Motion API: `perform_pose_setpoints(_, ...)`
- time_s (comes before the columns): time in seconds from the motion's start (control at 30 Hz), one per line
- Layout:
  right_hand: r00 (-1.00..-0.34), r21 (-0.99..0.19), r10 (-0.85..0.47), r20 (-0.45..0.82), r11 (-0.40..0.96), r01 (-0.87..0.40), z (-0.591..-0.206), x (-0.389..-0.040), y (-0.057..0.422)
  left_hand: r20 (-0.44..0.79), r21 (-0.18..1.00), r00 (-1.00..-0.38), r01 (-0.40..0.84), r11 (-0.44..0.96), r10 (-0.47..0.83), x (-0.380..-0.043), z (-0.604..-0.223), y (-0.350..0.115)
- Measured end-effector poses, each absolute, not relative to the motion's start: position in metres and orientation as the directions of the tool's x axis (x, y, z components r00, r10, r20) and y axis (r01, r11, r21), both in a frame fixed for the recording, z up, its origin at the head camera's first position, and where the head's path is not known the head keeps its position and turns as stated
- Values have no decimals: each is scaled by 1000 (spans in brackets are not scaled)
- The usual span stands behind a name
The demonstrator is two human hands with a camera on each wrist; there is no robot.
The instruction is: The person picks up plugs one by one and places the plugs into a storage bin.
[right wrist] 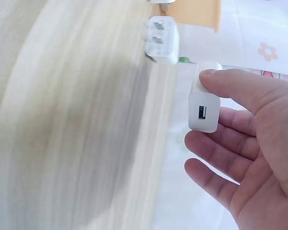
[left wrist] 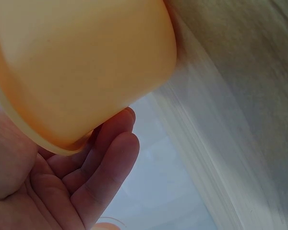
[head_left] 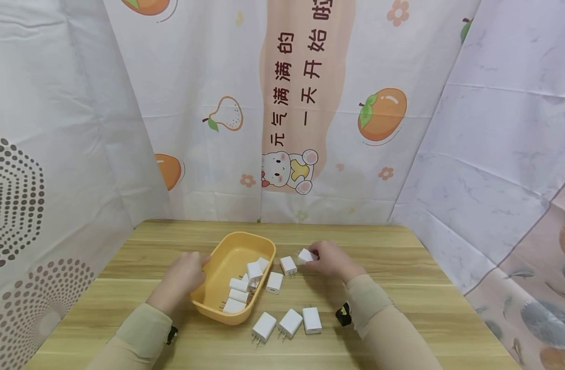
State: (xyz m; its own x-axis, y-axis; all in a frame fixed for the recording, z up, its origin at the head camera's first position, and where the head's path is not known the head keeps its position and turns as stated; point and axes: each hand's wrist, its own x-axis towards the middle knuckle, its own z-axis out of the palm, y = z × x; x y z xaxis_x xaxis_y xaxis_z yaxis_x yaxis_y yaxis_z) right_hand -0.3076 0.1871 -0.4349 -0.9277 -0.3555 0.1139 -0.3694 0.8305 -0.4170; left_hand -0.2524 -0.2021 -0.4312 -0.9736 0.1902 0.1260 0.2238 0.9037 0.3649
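A yellow plastic basket [head_left: 213,293] stands left of centre on the table, with several white charger plugs [head_left: 238,296] heaped along its right side. My left hand [head_left: 187,275] grips the basket's left rim; in the left wrist view, fingers [left wrist: 108,167] curl under the lip. At the right, my right hand [head_left: 330,258] pinches a white USB charger plug [head_left: 306,256] between thumb and fingers. That plug's USB port [right wrist: 202,112] faces the right wrist camera. Two more plugs, one charger [head_left: 288,265] and another charger [head_left: 274,282], lie between the basket and my right hand.
Nearer the front edge lie three white chargers in a row: a left charger [head_left: 264,327], a middle charger [head_left: 290,323] and a right charger [head_left: 312,320]. The wooden table [head_left: 393,308] meets a printed curtain [head_left: 208,200] at the back, with cloth hanging at both sides.
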Motion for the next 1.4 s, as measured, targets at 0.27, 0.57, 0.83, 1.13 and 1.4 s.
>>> perform_pose_setpoints(0.27, -923, -457, -362, 132, 804, -381, -419, -304, 188, 126, 368, -974, 222, 903, 188, -252, -432, -202)
perform_pose_setpoints(0.57, -904, -455, -380, 198, 781, -428, -400, -301, 196, 116, 375, -976, 213, 902, 182, -252, -432, -203)
perform_pose_setpoints(0.83, -895, -449, -391, 216, 774, -446, -390, -297, 198, 116, 361, -975, 220, 906, 190, -252, -432, -203)
perform_pose_setpoints(1.13, -891, -441, -391, 229, 775, -453, -392, -295, 189, 118, 362, -974, 222, 905, 192, -252, -432, -203)
perform_pose_setpoints(1.4, -866, -404, -429, 257, 766, -500, -397, -296, 174, 124, 355, -974, 223, 908, 191, -253, -433, -203)
